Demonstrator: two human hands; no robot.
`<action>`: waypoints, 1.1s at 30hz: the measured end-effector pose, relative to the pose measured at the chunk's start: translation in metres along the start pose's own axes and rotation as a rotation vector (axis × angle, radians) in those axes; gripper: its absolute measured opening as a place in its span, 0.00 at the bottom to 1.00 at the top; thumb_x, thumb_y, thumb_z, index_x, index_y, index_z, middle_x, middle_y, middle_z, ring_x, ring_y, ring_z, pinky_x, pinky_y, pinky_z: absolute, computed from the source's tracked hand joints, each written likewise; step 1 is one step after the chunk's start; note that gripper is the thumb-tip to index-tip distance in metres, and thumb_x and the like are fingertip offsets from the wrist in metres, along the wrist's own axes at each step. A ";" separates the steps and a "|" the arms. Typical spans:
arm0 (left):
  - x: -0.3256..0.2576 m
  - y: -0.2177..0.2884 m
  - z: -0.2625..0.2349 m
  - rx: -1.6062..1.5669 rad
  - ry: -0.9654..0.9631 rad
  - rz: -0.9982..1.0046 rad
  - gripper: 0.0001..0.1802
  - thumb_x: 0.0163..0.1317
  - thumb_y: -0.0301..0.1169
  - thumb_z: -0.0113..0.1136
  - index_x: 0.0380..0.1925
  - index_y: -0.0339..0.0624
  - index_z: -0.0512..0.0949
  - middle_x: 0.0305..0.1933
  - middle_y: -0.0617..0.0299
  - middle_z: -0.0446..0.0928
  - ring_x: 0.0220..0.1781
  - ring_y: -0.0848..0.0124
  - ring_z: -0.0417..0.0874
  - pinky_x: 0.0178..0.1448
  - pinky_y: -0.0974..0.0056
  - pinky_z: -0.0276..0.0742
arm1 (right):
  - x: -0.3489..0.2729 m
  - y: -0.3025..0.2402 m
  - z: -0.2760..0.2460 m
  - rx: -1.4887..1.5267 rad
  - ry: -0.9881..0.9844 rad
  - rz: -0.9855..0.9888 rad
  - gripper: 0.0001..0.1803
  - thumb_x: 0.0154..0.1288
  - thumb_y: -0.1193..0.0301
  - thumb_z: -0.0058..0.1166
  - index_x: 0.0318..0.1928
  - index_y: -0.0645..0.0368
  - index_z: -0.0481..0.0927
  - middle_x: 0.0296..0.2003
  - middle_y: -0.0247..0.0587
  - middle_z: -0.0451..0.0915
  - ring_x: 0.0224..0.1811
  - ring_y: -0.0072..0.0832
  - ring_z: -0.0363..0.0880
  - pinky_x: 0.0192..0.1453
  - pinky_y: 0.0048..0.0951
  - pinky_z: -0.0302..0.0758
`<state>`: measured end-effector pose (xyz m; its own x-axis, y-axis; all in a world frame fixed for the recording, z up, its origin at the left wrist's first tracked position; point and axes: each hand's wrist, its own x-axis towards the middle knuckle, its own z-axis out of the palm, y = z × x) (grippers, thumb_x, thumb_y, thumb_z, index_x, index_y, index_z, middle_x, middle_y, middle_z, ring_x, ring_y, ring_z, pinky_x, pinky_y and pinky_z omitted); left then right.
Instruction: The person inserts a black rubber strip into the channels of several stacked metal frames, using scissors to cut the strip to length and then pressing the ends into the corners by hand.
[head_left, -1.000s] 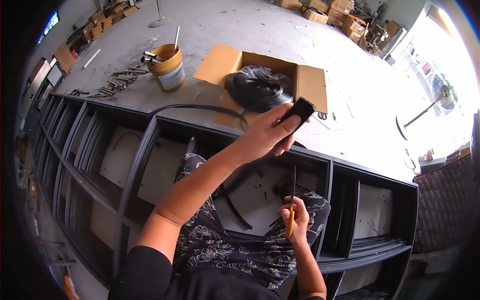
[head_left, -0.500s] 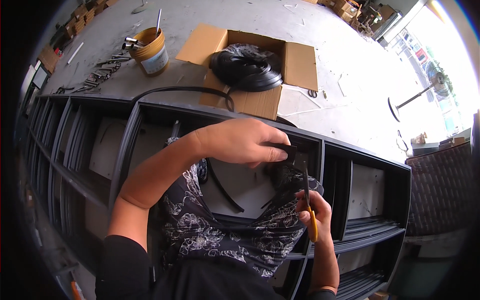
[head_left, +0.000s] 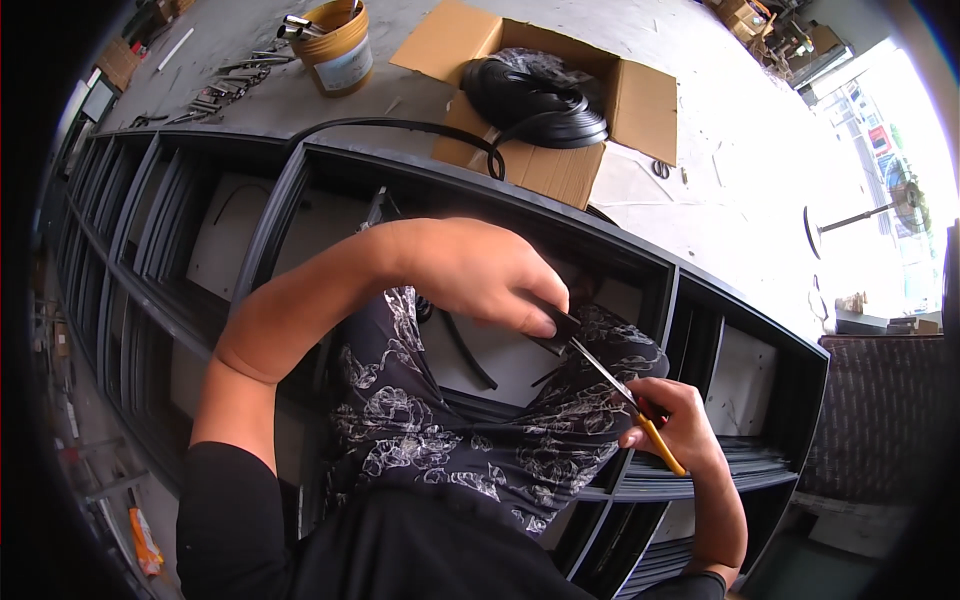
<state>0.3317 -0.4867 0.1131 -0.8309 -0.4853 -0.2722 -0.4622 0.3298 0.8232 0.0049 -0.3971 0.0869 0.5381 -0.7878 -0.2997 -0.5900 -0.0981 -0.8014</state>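
Above my lap, my left hand point(head_left: 490, 280) pinches a piece of black strip point(head_left: 562, 332) between thumb and fingers. My right hand point(head_left: 682, 418) grips a pair of scissors point(head_left: 655, 442) with yellow handles. The metal blades point up and left, and their tips meet the strip just beside my left thumb. Whether the blades stand apart cannot be made out. Below my left hand, inside the dark frame point(head_left: 480, 190), lies another short black strip point(head_left: 465, 350).
Beyond the frame stands an open cardboard box point(head_left: 640, 105) with a coil of black strip point(head_left: 545, 105); one length loops out over the frame. A yellow bucket point(head_left: 340, 50) holds metal tubes, with metal pieces point(head_left: 225, 85) beside it. A fan point(head_left: 905, 205) stands at the right.
My right hand has swung the scissors from upright to a leftward slant, bringing the tips to the strip. The strip in my left hand has tilted downward. The whole view has shifted.
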 end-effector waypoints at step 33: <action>0.004 -0.022 0.028 -0.372 0.209 -0.032 0.13 0.68 0.38 0.60 0.43 0.40 0.81 0.28 0.66 0.78 0.28 0.79 0.75 0.35 0.70 0.71 | 0.003 -0.007 0.006 -0.144 0.086 0.052 0.26 0.49 0.61 0.77 0.41 0.65 0.79 0.17 0.34 0.71 0.19 0.18 0.66 0.25 0.22 0.67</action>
<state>0.3299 -0.4730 0.0803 -0.7198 -0.6565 -0.2256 -0.3122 0.0159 0.9499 0.0143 -0.3954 0.0889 0.4544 -0.8429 -0.2882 -0.6994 -0.1371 -0.7015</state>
